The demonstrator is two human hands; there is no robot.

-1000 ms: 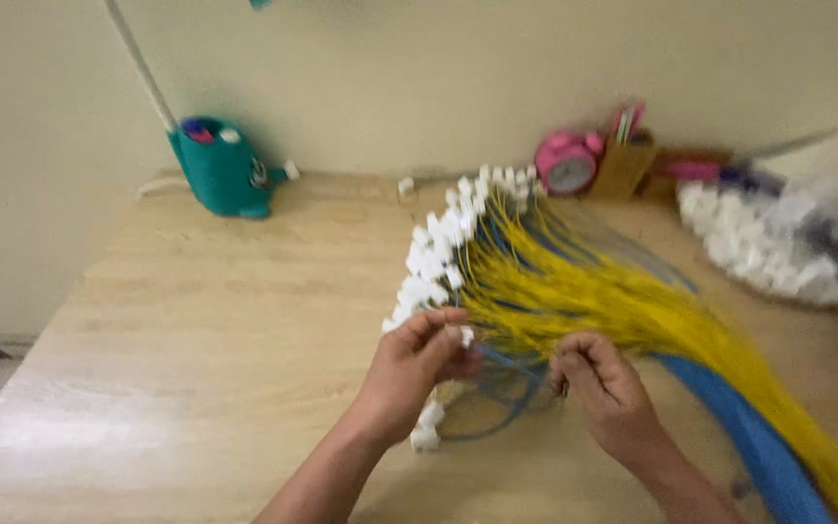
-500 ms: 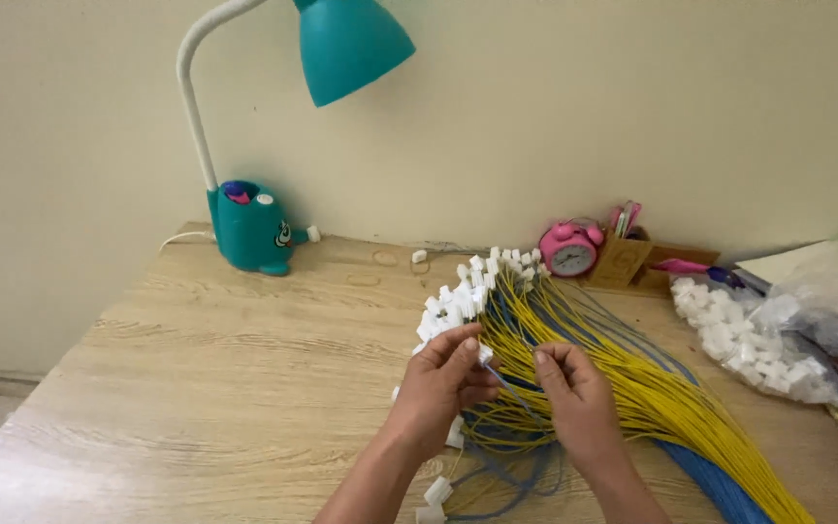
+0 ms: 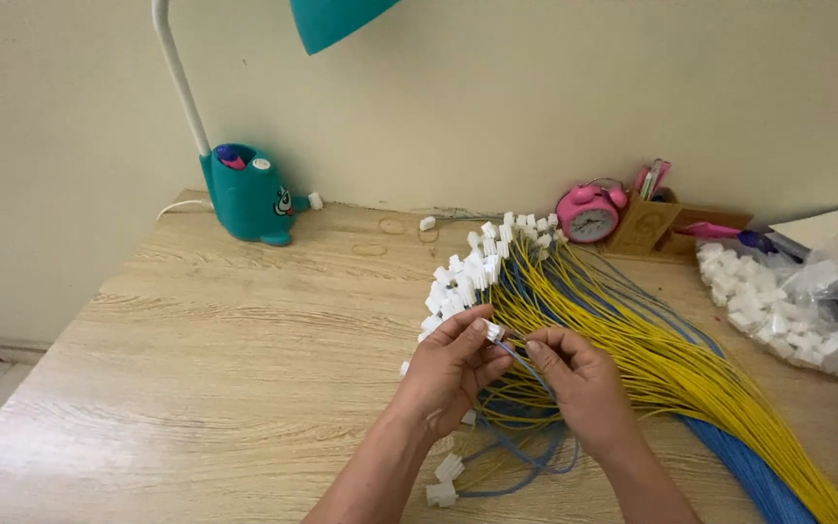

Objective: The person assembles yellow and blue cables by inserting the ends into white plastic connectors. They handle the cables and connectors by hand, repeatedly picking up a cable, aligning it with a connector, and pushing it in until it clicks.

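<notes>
A: What is being held at the desk's middle?

B: A small white connector (image 3: 494,331) is being pinched by the left hand (image 3: 453,369), while a blue wire (image 3: 526,364) is being pinched and fed toward it by the right hand (image 3: 579,378).

A: How much is being left?

B: Many yellow wires (image 3: 632,340) are already capped; the bag of loose connectors (image 3: 788,306) is being left nearly full, so plenty seemingly remains.

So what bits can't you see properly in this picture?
Head view only:
- Teal desk lamp's shade: cut by the top edge.
- Yellow and blue wire bundle: far end runs off the bottom edge.
- Small white plastic connector: mostly hidden by the left hand; right hand covers its wire.
</notes>
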